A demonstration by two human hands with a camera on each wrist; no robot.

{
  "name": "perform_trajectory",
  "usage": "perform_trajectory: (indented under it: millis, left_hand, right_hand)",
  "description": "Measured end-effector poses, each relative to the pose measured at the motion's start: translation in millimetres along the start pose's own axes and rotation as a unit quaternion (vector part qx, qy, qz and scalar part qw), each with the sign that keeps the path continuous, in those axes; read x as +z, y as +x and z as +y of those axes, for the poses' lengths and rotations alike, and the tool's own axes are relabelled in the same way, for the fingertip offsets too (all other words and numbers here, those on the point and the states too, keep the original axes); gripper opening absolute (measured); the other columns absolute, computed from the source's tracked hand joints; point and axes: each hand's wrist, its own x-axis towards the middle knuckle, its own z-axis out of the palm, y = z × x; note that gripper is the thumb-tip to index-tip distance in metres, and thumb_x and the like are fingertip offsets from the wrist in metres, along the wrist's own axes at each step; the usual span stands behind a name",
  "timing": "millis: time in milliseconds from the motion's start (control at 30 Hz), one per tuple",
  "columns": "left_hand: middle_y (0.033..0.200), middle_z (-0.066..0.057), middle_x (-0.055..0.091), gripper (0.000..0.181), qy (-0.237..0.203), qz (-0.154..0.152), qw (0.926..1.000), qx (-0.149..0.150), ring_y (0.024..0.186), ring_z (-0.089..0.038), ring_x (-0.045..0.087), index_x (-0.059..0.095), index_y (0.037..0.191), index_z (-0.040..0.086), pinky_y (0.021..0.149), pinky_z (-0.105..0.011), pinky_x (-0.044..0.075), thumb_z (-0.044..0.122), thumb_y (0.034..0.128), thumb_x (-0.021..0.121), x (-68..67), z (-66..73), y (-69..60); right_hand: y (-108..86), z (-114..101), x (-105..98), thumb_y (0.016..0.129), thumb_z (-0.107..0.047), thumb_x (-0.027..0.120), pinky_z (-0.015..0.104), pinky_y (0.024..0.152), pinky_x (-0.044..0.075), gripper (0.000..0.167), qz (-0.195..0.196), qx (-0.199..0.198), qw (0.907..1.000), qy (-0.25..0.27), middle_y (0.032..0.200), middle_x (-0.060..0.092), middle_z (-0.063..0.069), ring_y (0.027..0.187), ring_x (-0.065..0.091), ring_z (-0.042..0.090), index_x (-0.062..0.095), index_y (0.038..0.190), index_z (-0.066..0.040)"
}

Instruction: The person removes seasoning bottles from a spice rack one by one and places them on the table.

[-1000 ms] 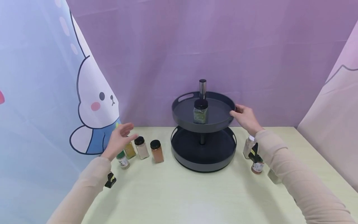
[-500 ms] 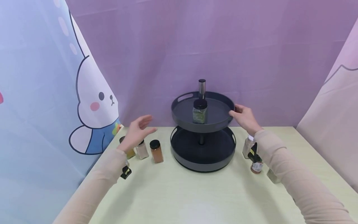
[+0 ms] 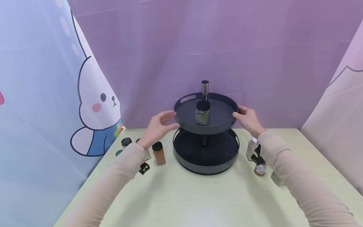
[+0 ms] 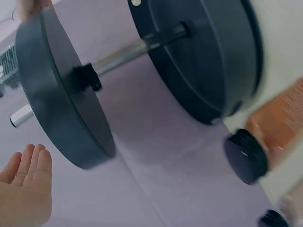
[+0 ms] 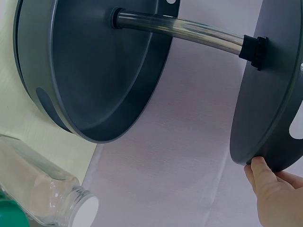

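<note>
A dark grey two-tier round tray stand (image 3: 204, 168) stands on the table. On its upper tray (image 3: 224, 112) sits a square jar of green herbs (image 3: 202, 117) with a black lid. My right hand (image 3: 248, 120) holds the upper tray's right rim between thumb and fingers; the right wrist view shows the fingertips (image 5: 259, 163) on its outer wall. Beside the left rim, my left hand (image 3: 158, 126) is open, thumb and fingers spread. A gap separates that hand from the tray (image 4: 71, 104) in the left wrist view.
Left of the stand is an orange-brown spice jar (image 3: 159, 154); more jars (image 3: 126, 142) are partly hidden behind my left arm. At right stand a white-capped jar (image 3: 251, 149), a small labelled jar (image 3: 260, 170) and another jar (image 3: 276, 179), partly covered by the right sleeve.
My left hand has moved right and up, from above the left jars to the upper tray's left rim. The right hand has stayed on the right rim, and the stand has not moved.
</note>
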Motion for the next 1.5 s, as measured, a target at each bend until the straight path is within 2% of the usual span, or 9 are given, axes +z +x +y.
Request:
perform_trajectory:
  millis: [233,367,600,900,1067,1300,1500]
  left_hand:
    - [0.134,0.002,0.05,0.058,-0.005,-0.026,0.9996,0.007,0.124,-0.016,0.047,0.046,0.133,0.02,0.101,-0.03,0.04,0.03,0.0805,0.07,21.1,19.0,7.4]
    - [0.135,0.003,0.049,0.06,0.003,-0.029,0.9996,0.007,0.124,-0.015,0.046,0.045,0.134,0.018,0.102,-0.029,0.04,0.029,0.0806,0.07,33.5,26.3,13.3]
    - [0.135,0.001,0.05,0.064,0.038,-0.013,0.9991,0.011,0.123,-0.016,0.048,0.045,0.134,0.015,0.102,-0.029,0.04,0.032,0.0785,0.071,51.0,39.2,24.9]
    - [0.136,-0.004,0.049,0.071,0.094,-0.017,0.9955,0.002,0.119,-0.019,0.051,0.042,0.137,0.014,0.098,-0.035,0.043,0.039,0.0771,0.071,65.7,49.8,30.4]
    - [0.13,-0.002,0.054,0.067,0.104,-0.002,0.9946,-0.003,0.113,-0.018,0.053,0.045,0.134,0.016,0.094,-0.037,0.045,0.039,0.077,0.071,70.8,54.3,30.9]
    - [0.118,-0.001,0.059,0.071,0.119,0.032,0.9922,-0.021,0.098,-0.017,0.057,0.044,0.134,0.015,0.082,-0.036,0.049,0.044,0.0747,0.071,80.9,58.5,30.8]
    - [0.113,-0.002,0.063,0.071,0.136,0.063,0.9884,-0.022,0.1,-0.021,0.059,0.047,0.131,0.014,0.087,-0.04,0.047,0.046,0.0729,0.072,89.1,62.7,31.1]
  right_hand:
    - [0.6,0.2,0.8,0.092,-0.021,0.045,0.045,0.109,0.028,0.061,0.001,0.004,1.0,0.003,0.144,0.032,0.021,0.133,0.032,0.031,0.02,0.144,0.0]
    - [0.3,0.0,1.3,0.092,-0.021,0.045,0.045,0.109,0.028,0.061,0.001,0.004,1.0,0.005,0.144,0.032,0.021,0.133,0.032,0.031,0.021,0.144,0.0]
    - [0.4,0.6,0.4,0.092,-0.02,0.045,0.044,0.109,0.028,0.061,0.001,0.001,1.0,0.007,0.145,0.031,0.022,0.133,0.031,0.031,0.019,0.144,0.001]
    - [0.1,1.4,-0.5,0.091,-0.021,0.045,0.045,0.108,0.03,0.062,0.009,-0.001,0.9999,-0.006,0.142,0.036,0.022,0.131,0.034,0.031,0.022,0.144,0.001]
    - [-0.2,0.7,-1.3,0.091,-0.022,0.045,0.045,0.108,0.03,0.062,0.009,-0.003,0.9999,-0.008,0.143,0.035,0.022,0.132,0.034,0.031,0.021,0.144,0.0]
    - [0.5,0.5,-2.4,0.091,-0.023,0.045,0.044,0.108,0.03,0.063,0.011,0.003,0.9999,-0.002,0.143,0.035,0.021,0.132,0.034,0.03,0.022,0.144,0.0]
    - [-0.9,1.9,-3.5,0.091,-0.023,0.045,0.044,0.108,0.029,0.062,0.01,0.001,0.9999,-0.006,0.143,0.035,0.022,0.132,0.034,0.03,0.022,0.144,0.0]
